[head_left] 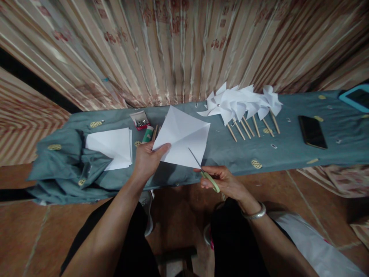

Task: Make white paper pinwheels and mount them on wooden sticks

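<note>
My left hand [147, 159] pinches the left corner of a white square sheet of paper [183, 132], thumb on top. Crossing creases run over the sheet, which I hold above the cloth-covered bench. In my right hand [225, 180] is a pair of scissors [210, 181] with light green handles. Their blades lie at the sheet's near corner, pointing toward its middle. Partly behind my left hand are a green and white glue stick [148, 134] and a few wooden sticks [155, 131]. Beside them sits a small red and white box [141, 121] of shiny metal pins.
A stack of white paper [111, 146] lies to the left, partly under bunched cloth [66, 161]. Several white paper pinwheels [239, 104] on wooden sticks lie at the back right. Farther right are a black phone [313, 132] and a blue-edged device [356, 98]. A pleated curtain [178, 50] hangs behind.
</note>
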`<state>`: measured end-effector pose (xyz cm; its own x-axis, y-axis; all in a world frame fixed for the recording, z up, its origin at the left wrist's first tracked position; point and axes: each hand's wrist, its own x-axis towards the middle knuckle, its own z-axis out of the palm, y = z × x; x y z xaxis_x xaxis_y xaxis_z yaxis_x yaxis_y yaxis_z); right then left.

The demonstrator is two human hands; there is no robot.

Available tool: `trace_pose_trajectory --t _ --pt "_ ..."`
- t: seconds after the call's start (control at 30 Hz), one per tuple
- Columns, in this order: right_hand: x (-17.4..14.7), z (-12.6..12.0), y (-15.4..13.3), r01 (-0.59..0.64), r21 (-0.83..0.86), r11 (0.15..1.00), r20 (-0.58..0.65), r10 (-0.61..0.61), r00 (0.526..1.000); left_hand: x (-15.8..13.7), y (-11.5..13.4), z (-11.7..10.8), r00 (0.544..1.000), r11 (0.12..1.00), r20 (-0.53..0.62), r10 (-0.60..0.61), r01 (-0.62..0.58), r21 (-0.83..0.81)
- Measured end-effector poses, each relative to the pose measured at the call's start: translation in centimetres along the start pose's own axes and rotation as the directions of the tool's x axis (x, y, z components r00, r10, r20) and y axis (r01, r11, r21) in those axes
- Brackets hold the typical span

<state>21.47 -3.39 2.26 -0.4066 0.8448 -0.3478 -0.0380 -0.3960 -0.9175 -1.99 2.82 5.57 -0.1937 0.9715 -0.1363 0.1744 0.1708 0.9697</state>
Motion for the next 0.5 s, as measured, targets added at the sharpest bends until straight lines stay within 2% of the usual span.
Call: trace_pose_trajectory --t 0.33,0.5 --pt "-0.02 0.21 -0.33 -0.014 0.037 0.999 0.014 0.014 1.0 -0.09 -0.15 -0.08 0.999 0.999 0.023 -0.029 0.03 -0.021" --pt "0.02 0.24 -0.34 0.004 -0.002 1.0 0.036 -0.004 0.999 -0.29 -0.02 0.0 0.998 0.997 0.051 -0.044 0.048 -0.068"
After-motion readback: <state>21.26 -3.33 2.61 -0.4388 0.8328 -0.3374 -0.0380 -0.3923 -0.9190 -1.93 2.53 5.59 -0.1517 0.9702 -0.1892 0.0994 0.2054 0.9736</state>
